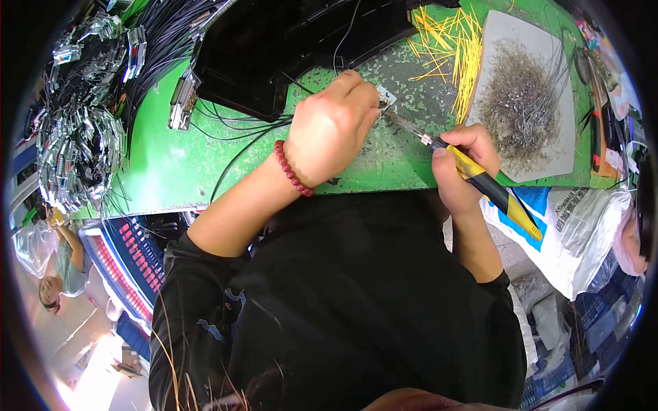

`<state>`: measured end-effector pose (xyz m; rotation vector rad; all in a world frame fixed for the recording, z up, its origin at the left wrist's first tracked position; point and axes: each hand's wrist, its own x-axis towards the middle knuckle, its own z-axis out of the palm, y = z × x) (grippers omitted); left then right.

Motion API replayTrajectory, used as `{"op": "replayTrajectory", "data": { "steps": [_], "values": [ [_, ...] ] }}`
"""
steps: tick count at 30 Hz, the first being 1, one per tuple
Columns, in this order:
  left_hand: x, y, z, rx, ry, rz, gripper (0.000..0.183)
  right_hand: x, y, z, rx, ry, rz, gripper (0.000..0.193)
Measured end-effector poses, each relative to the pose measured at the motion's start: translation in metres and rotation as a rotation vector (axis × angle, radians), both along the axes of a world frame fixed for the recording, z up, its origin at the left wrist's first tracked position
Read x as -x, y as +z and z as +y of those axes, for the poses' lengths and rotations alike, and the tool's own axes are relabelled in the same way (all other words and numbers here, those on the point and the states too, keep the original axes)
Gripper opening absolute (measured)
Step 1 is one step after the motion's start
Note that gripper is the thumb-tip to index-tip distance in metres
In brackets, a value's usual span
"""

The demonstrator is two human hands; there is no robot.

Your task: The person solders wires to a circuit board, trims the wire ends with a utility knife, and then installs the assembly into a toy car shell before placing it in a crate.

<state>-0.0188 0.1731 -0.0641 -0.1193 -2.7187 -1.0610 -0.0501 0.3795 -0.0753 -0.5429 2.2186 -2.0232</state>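
Note:
My right hand (467, 161) grips a yellow-and-black soldering iron (483, 179), its thin tip pointing left towards my left fingers. My left hand (334, 122), with a red bead bracelet (290, 170) at the wrist, is closed over the green worktop. Its fingertips pinch a small silver-white part (386, 98), mostly hidden behind the fingers. The iron's tip is close by this part; whether they touch I cannot tell. Thin black cables (255, 128) run out to the left from under my left hand.
Behind my left hand lies a large black tray (250, 58). Bundles of silver connectors (82, 157) and black cables fill the left. Thin yellow sticks (466, 68) lie beside a pale board (563, 147) heaped with grey-brown scrap. Pliers-like tools (598, 116) rest far right; another person (65, 270) is at left.

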Motion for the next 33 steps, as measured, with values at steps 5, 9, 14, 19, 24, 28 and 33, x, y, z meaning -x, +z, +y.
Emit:
{"op": "replayTrajectory", "data": {
  "steps": [5,9,14,19,24,28,33],
  "values": [
    [0.001,-0.001,0.0,0.005,0.0,0.022,0.01,0.002,-0.004,0.0,-0.049,-0.004,0.061,0.017],
    [0.001,-0.001,0.001,-0.014,-0.003,0.027,0.01,-0.001,-0.01,0.008,0.121,-0.027,0.053,0.018],
    [0.001,0.0,0.0,-0.017,0.001,0.013,0.01,0.0,-0.01,0.008,0.06,-0.01,0.089,0.017],
    [-0.001,-0.002,0.001,0.015,0.003,0.031,0.011,0.0,-0.01,0.008,0.057,-0.009,0.076,0.018],
    [-0.001,-0.003,0.003,0.053,0.012,0.031,0.011,0.0,-0.011,0.009,0.05,-0.017,0.075,0.018],
    [0.0,-0.004,0.003,0.067,0.008,0.036,0.012,0.001,-0.008,0.007,0.019,0.006,0.073,0.018],
    [0.0,-0.004,0.002,0.066,0.006,0.027,0.012,0.002,-0.003,0.002,-0.022,0.024,0.048,0.018]
  ]
}}
